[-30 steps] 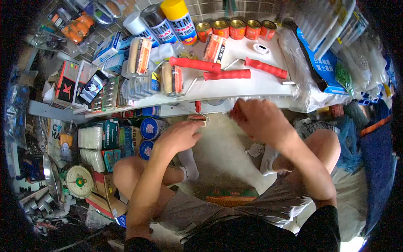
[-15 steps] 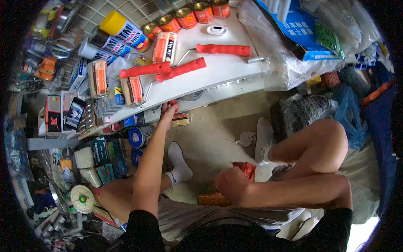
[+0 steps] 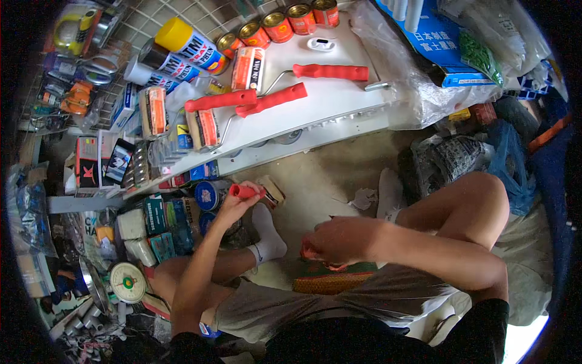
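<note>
My left hand (image 3: 233, 206) is closed round the red handle of a paint roller (image 3: 245, 192). Its pale roller head (image 3: 270, 189) hangs just right of my fingers, above the floor. My right hand (image 3: 342, 239) is curled on a crumpled red cloth or bag (image 3: 310, 249) over my lap; its exact kind I cannot tell. On the white shelf ahead lie more rollers with red handles, one handle (image 3: 330, 72) at the right and another (image 3: 273, 100) crossing a third (image 3: 221, 101). Their heads are in orange-printed wrappers.
A row of small red tins (image 3: 277, 27) and several spray cans (image 3: 176, 48) stand along the shelf's back. A phone (image 3: 119, 161) leans at the left, above a round dial scale (image 3: 128, 282). Plastic bags (image 3: 451, 161) lie on the right, and crumpled paper (image 3: 364, 198) on the floor.
My left hand has drawn back from under the shelf's edge toward me, bringing the paint roller. My right hand has risen slightly, with the red material now bunched beneath it at the left.
</note>
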Demonstrator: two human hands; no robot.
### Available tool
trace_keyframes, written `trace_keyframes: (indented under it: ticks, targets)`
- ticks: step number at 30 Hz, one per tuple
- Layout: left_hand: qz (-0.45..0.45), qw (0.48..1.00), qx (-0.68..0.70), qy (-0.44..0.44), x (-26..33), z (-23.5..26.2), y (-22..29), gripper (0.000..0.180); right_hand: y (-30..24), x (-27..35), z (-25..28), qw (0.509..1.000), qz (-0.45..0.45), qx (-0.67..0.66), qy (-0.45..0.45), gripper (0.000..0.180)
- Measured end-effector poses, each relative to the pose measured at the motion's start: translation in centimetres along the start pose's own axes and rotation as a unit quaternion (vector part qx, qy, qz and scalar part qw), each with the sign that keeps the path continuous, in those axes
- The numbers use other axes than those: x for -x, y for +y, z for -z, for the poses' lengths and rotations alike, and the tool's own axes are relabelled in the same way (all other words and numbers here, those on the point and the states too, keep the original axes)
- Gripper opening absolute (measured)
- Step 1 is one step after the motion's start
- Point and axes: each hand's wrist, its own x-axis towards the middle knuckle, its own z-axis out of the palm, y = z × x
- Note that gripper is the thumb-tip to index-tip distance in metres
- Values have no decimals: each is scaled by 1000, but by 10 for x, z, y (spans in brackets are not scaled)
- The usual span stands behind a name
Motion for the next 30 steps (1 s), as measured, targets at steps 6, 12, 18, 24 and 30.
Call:
trace_keyframes:
  ticks: [6,12,18,24,30]
  targets:
    - [-16,980,197,25,63,2,118,41,7,18,46,951,92,-258,148,52]
    - [-253,795,508,214,87,17,190,24,-38,2,56,831,101,-466,289,53]
    - [-298,689,581,314,70,32,224,43,-69,-36,28,797,192,-186,542,65]
    - [-292,637,661,267,50,64,251,41,-76,-20,62,738,264,226,579,30]
    - [-202,675,694,146,23,63,256,38,-88,-4,90,693,329,369,525,32]
